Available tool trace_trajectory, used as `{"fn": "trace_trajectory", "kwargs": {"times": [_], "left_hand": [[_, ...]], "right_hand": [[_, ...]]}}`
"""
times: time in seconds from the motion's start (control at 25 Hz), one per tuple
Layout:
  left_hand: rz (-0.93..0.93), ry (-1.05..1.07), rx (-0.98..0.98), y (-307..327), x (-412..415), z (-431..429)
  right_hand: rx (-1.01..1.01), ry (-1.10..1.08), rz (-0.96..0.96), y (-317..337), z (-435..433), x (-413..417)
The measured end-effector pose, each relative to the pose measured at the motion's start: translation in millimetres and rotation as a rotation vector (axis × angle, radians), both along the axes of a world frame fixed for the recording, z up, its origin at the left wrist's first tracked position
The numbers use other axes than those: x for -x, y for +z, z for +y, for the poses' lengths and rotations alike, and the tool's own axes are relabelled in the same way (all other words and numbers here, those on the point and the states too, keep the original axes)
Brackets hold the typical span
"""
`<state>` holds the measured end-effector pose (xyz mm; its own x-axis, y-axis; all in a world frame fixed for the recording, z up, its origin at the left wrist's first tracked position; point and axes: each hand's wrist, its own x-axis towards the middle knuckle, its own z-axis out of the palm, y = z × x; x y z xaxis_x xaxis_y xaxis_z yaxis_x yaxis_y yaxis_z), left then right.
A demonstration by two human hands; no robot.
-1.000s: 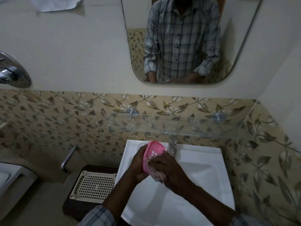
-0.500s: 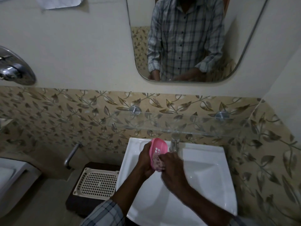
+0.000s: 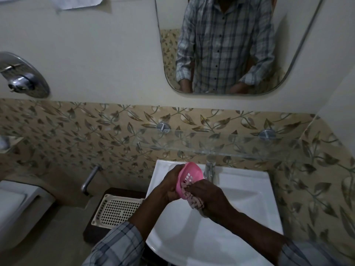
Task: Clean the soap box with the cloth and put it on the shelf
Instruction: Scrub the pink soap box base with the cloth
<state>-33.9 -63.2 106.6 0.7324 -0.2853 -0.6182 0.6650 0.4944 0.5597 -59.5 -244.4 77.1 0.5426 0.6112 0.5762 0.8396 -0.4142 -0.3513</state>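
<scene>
1. Pink soap box [image 3: 189, 177] — held tilted on edge over the white washbasin [image 3: 247, 198], slotted inside facing the camera, just left of the chrome tap [image 3: 210, 170].
2. Left hand [image 3: 169, 186] is wrapped round the box's outer side, fingers closed on its rim; it carries the box.
3. Right hand [image 3: 208, 197] is bunched shut around a patterned cloth [image 3: 195, 200], pressing it against the lower end of the box.
4. Step in hand, as I judge it: the wiping — the box is not yet on the shelf.
5. Glass shelf [image 3: 221, 145] runs along the leaf-patterned tiles above the basin, on two metal pegs; it looks bare.
6. Next move likely calls for lifting the box up past the tap and setting it flat on the glass.
7. Further out: a cream perforated tray [image 3: 117, 211] on a dark stand left of the basin, mirror [image 3: 299, 47] above.
</scene>
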Motion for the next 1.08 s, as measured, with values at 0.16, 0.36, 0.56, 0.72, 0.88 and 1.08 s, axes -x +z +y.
{"fn": "trace_trajectory", "kwargs": {"times": [0.16,0.36,0.56,0.72,0.88,1.08], "left_hand": [[0.05,-0.166,0.024,0,8,4],[0.012,0.011,0.041,4,3,2],[-0.032,-0.021,0.063,9,6,-7],[0.027,-0.02,0.105,17,-1,-13],[0.164,-0.207,0.067,14,13,-3],[0.123,-0.095,0.081,15,9,-10]], "right_hand": [[0.131,0.046,-0.246,29,-28,-24],[-0.132,-0.008,0.331,28,-2,5],[-0.232,-0.554,0.415,53,-5,-38],[-0.272,-0.245,0.36,15,17,11],[0.204,0.186,-0.196,13,-41,-29],[0.115,0.116,0.209,21,-23,-14]]}}
